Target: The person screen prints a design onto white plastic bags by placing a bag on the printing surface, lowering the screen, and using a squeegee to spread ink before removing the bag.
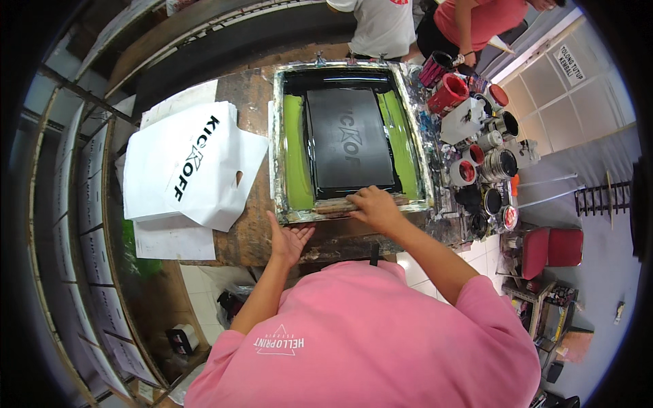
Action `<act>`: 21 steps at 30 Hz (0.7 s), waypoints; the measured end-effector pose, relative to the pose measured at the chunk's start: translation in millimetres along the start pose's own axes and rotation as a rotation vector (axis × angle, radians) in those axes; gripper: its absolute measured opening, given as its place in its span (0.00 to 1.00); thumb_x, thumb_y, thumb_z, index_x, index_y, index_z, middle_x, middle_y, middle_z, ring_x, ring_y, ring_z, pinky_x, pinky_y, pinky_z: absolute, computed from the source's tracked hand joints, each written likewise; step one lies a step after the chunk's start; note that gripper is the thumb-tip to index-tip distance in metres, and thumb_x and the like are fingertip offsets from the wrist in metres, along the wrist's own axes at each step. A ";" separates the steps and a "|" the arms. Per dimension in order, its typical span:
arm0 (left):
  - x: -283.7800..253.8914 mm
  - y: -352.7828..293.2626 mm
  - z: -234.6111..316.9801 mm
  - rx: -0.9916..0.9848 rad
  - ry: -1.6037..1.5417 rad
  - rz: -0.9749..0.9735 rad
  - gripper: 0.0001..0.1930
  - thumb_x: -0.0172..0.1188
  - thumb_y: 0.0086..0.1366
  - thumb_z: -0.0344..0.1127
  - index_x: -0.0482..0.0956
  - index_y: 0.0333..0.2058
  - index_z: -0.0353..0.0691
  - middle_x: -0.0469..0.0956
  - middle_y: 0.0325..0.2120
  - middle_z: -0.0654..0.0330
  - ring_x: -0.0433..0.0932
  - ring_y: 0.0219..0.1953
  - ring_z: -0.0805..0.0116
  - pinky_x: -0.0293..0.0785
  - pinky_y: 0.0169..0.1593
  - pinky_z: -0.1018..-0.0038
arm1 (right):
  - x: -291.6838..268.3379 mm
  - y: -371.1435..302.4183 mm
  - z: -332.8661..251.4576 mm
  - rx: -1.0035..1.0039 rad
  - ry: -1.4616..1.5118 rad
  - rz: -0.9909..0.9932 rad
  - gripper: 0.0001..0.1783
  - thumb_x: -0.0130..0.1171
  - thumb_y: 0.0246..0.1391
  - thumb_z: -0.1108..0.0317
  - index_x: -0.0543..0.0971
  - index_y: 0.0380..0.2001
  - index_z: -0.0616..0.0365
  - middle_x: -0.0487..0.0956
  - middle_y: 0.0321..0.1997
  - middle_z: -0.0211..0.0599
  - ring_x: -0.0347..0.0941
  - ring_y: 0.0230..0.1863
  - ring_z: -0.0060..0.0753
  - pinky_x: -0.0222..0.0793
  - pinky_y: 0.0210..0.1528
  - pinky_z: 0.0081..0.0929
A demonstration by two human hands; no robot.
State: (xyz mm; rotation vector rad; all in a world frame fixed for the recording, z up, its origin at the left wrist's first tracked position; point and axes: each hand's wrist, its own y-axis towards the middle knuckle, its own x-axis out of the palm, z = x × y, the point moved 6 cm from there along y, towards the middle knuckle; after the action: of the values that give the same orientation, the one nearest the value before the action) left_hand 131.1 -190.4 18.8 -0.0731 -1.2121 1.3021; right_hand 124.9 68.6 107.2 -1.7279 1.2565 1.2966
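Observation:
A screen-printing frame lies on the worktable, its mesh green at both sides. Black ink coats the far end of the mesh, and a dark rectangle with faint lettering fills the middle. My right hand is closed over the wooden squeegee, which lies across the near end of the screen. At the frame's near left corner is my left hand, palm up with fingers spread and nothing in it. Whether it touches the frame's underside is hidden. To the left lies a stack of white bags printed in black.
Ink tubs and cans crowd the table's right side. Two people, one in a white shirt and one in a pink shirt, stand beyond the table. Drying racks with printed sheets line the left. A red chair stands right.

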 end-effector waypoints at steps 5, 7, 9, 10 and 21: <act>-10.5 22.9 -14.2 -0.059 0.022 0.204 0.71 0.43 0.58 0.91 0.40 0.76 0.28 0.52 0.73 0.33 0.58 0.74 0.39 0.60 0.75 0.50 | 39.1 -7.1 6.9 0.037 -0.047 0.004 0.30 0.73 0.52 0.54 0.81 0.56 0.54 0.79 0.48 0.35 0.74 0.52 0.43 0.74 0.55 0.44; -13.4 26.5 -18.0 -0.076 0.028 0.291 0.72 0.43 0.57 0.92 0.39 0.77 0.29 0.53 0.73 0.34 0.58 0.75 0.40 0.60 0.75 0.50 | 42.1 -1.2 12.2 0.002 -0.063 0.022 0.32 0.73 0.51 0.54 0.80 0.58 0.55 0.79 0.49 0.36 0.74 0.52 0.44 0.73 0.58 0.45; -13.0 25.7 -19.2 -0.083 0.039 0.316 0.73 0.43 0.56 0.92 0.39 0.77 0.29 0.53 0.73 0.35 0.58 0.74 0.40 0.62 0.74 0.51 | 44.8 15.4 25.5 -0.017 -0.051 0.019 0.33 0.73 0.51 0.54 0.79 0.59 0.56 0.78 0.50 0.37 0.74 0.52 0.44 0.72 0.60 0.47; -17.1 27.2 -19.3 -0.069 0.084 0.251 0.73 0.42 0.56 0.93 0.39 0.77 0.29 0.53 0.73 0.35 0.61 0.72 0.39 0.64 0.72 0.52 | 44.4 28.0 33.0 -0.029 -0.047 0.021 0.34 0.73 0.51 0.54 0.78 0.60 0.56 0.78 0.50 0.38 0.73 0.53 0.45 0.71 0.61 0.48; -12.8 21.7 -21.7 -0.064 0.123 0.418 0.71 0.38 0.59 0.92 0.43 0.75 0.25 0.63 0.67 0.37 0.70 0.63 0.48 0.72 0.63 0.56 | 30.2 223.0 154.6 -0.021 -0.151 0.239 0.29 0.74 0.50 0.55 0.80 0.54 0.53 0.78 0.45 0.35 0.75 0.50 0.44 0.74 0.50 0.42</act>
State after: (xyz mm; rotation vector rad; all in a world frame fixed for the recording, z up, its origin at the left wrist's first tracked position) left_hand 134.2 -180.2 -12.7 -0.4669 -1.1698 1.5927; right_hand -135.5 118.7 42.2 -1.4958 1.3967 1.5509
